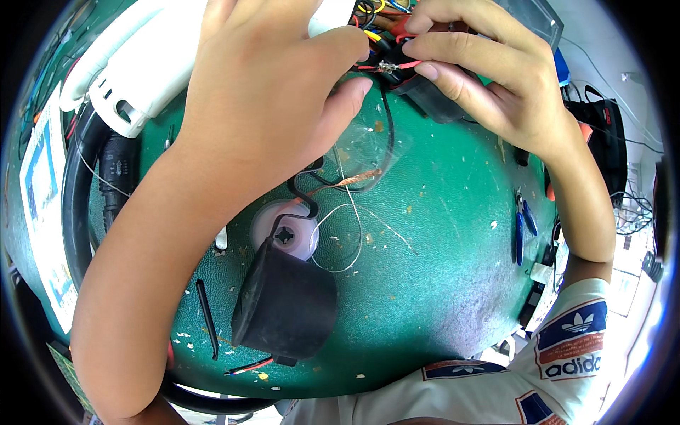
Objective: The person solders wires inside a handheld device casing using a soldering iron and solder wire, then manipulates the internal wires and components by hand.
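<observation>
At the top of the head view, a thin red wire [409, 65] with a bare, silvery twisted joint [387, 68] stretches between my two hands. My right hand [496, 74] pinches the wire's right part between thumb and fingers. The wire's other end runs in between the thumb and forefinger of my left hand [265, 85], which is curled; its other fingertips are hidden. Behind the joint sits a bundle of colored wires [382, 35] by a black housing [432, 99]. The white plastic appliance casing [152, 67] lies left of my left hand.
On the green mat [439, 234] lie a black motor-like cylinder [287, 304], a pale spool [265, 223] with thin wire, a black tube [207, 319] and blue-handled pliers [523, 227]. A black corrugated hose [117, 170] curves along the left. Black cables and a bag [605, 142] stand at right.
</observation>
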The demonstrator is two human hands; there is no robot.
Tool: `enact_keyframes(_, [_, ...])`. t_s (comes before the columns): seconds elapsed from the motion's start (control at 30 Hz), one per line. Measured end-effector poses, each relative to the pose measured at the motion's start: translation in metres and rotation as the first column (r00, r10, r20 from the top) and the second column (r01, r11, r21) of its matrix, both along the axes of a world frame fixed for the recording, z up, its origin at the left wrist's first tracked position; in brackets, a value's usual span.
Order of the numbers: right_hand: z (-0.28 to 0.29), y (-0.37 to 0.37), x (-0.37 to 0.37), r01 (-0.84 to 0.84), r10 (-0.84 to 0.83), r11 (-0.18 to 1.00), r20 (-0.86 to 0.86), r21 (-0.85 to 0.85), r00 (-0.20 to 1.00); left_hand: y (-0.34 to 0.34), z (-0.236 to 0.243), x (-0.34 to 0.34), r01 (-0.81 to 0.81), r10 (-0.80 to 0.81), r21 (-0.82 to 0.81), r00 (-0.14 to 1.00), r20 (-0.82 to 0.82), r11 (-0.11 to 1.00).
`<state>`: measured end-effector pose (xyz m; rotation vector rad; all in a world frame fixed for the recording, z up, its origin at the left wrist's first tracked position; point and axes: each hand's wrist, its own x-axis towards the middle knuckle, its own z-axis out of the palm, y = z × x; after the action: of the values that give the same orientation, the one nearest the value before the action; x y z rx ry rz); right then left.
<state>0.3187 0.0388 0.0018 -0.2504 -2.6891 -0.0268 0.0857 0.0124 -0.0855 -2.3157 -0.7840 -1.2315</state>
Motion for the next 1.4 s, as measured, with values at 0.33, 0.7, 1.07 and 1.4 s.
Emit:
enact_keyframes(0.33, [0.008,-0.013,-0.005,0.143,-0.142,0.99,0.133,0.006,0.981,-0.021,0.022,0.0,-0.052,0.052,-0.26,0.999,-0.007,0.964])
enact_keyframes(0.7, [0.0,-0.008,0.002,0.134,-0.134,0.991,0.002,-0.03,0.991,-0.023,0.03,-0.004,-0.043,0.045,-0.359,0.999,-0.003,0.932])
enact_keyframes(1.07, [-0.001,-0.009,0.004,0.148,-0.148,0.989,-0.003,-0.028,0.989,-0.024,0.031,-0.004,-0.049,0.047,-0.355,0.999,-0.014,0.934])
enact_keyframes(1.4, [-0.001,-0.008,0.003,0.151,-0.152,0.987,-0.008,-0.046,0.988,-0.023,0.031,-0.005,-0.009,0.022,-0.378,0.999,0.031,0.926])
